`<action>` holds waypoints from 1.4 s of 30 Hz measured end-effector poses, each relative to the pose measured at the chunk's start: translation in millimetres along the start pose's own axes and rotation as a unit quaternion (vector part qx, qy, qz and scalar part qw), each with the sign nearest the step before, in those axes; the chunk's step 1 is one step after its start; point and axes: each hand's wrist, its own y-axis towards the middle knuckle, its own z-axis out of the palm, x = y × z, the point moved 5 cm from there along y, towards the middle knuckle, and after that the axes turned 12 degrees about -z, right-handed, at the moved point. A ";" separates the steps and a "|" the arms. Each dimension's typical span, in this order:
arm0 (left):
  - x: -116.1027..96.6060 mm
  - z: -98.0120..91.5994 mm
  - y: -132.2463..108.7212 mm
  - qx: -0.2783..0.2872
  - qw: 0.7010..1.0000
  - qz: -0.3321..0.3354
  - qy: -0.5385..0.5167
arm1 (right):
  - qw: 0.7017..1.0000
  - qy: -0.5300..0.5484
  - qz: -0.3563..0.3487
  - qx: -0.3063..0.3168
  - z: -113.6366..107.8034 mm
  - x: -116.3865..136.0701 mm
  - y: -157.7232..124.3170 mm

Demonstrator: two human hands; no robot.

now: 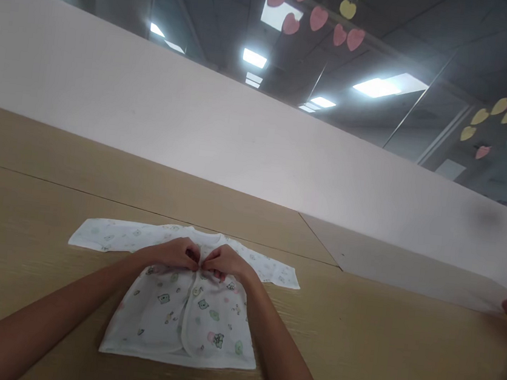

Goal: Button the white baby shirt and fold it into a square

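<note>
Evidently, the small printed shirt (207,316) lies front up on the counter (354,354), its hem nearest and its front edges curving apart there. Midway up the shirt's opening, the left hand (177,253) and right hand (228,260) meet, fingers pinched nearly closed on the cloth; whether they grip a fastener cannot be told. Joining the edges seems in hand; the next move likely calls for lining them up squarely. Beyond the shirt's collar stands a white wall (196,128)

slim forearms (72,295) and fingers (212,262), all bare
</note>
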 end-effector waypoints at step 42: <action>-27.2 4.6 -27.8 0.108 0.993 -0.015 0.047 | 0.957 -0.213 -0.073 -0.186 37.8 5.4 -60.3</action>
